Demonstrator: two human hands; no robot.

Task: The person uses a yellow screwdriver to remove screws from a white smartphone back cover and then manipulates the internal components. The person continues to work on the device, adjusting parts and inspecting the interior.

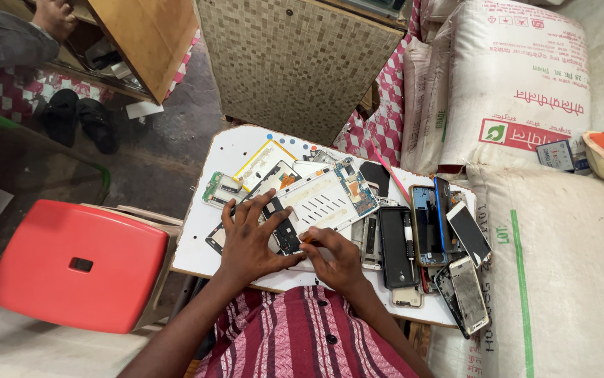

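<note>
Fingers of the left hand (251, 241) lie spread and flat, pinning an opened phone body (319, 203), a pale frame with a bare circuit board showing at its far end, onto a white work board (197, 245). Just right of that hold, the right hand (335, 260) is curled narrowly around a small orange-handled tool (307, 239), probably a screwdriver, whose tip, hidden behind the fingers, sits near the dark component strip (284, 231) at the phone's near edge.

That phone looks light, thin and stiff, but fragile: the exposed board and connectors would suffer from pressure or twisting, so the plain metal edges and the flat middle plate seem the safest places to press or lift.

Right of the hands lie several more handsets (428, 224), some face down and open, some with cracked glass, crowded edge to edge. Beyond the fingers, further frames and a yellow-rimmed panel (263, 162) are scattered. A red plastic stool (78, 262) stands left of the grip, large white woven sacks (547, 231) rise to the right, and a tiled cabinet (295, 63) stands beyond on a grey floor.
</note>
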